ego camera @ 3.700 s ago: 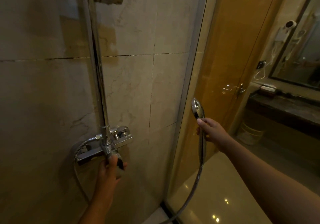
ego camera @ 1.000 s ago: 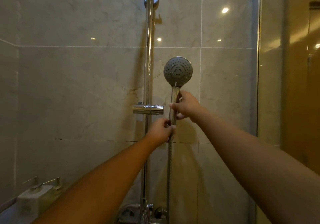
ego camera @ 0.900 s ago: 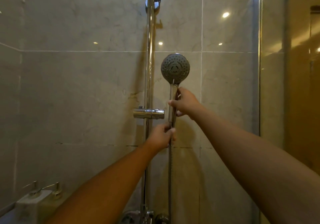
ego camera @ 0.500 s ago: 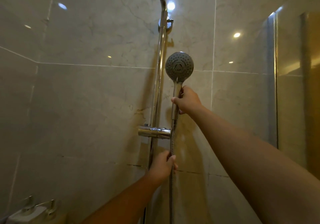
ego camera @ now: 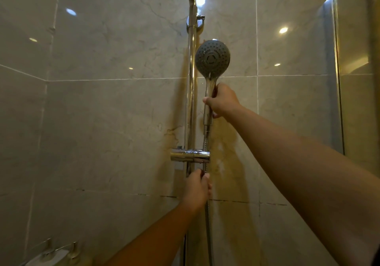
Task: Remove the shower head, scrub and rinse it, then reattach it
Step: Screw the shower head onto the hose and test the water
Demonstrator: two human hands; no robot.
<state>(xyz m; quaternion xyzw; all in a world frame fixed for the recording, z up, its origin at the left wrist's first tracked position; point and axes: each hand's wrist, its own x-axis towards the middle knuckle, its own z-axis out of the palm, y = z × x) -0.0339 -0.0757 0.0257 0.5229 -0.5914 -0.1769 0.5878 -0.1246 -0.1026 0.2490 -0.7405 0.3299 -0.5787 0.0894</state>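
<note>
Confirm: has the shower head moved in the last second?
Yes, upward. The shower head sat with its handle beside the holder bracket a second ago; now the right hand holds it well above, only hose at the bracket.

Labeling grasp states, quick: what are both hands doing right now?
Left hand: closed around the hose, just below the slider bracket.
Right hand: closed around the shower head handle.

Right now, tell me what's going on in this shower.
A person seems to be putting the shower head back. The right hand grips its handle, spray face toward the camera, beside the rail and above the holder. The left hand grips the hose just below the holder. The handle is not yet seated.
</note>
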